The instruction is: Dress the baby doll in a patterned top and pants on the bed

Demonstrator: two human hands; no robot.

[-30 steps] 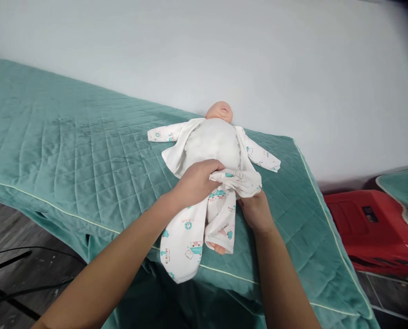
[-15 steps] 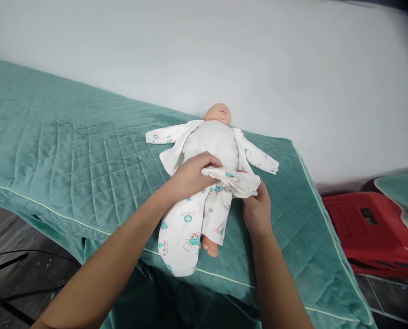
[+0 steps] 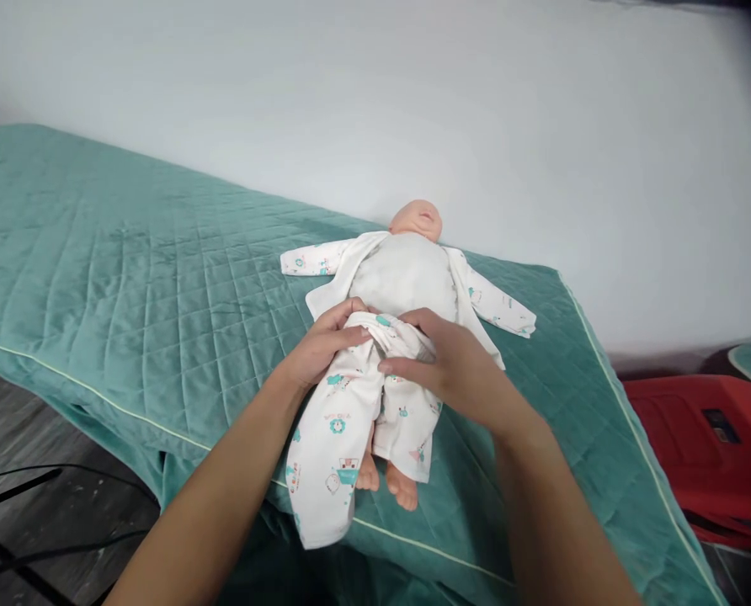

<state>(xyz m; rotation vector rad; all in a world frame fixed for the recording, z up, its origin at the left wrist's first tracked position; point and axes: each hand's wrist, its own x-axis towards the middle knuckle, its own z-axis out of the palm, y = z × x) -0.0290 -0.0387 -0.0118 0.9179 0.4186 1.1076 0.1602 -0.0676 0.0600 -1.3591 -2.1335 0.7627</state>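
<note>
A baby doll (image 3: 417,220) lies on its back, its head toward the wall and its bare feet toward me. Its white printed jacket (image 3: 502,303) hangs open, sleeves spread, over a white cloth torso. White printed baby pants (image 3: 338,446) lie over the doll's legs; the leg on the right is around one of them, while the left one lies flat beside the other foot. My left hand (image 3: 328,341) grips the waistband at its left side, thumb on top. On the right side of the waistband, my right hand (image 3: 442,358) pinches the fabric, its fingertips partly hidden.
A green quilted cover (image 3: 161,295) with pale piping spreads over the bed, up against a white wall (image 3: 375,101). To the right stands a red case (image 3: 697,446). Black cables and thin legs (image 3: 28,497) are on the floor at lower left.
My right hand has come up and left from beneath the pants to their upper front. My left hand has shifted to the left side of the waistband. The camera view has shifted slightly.
</note>
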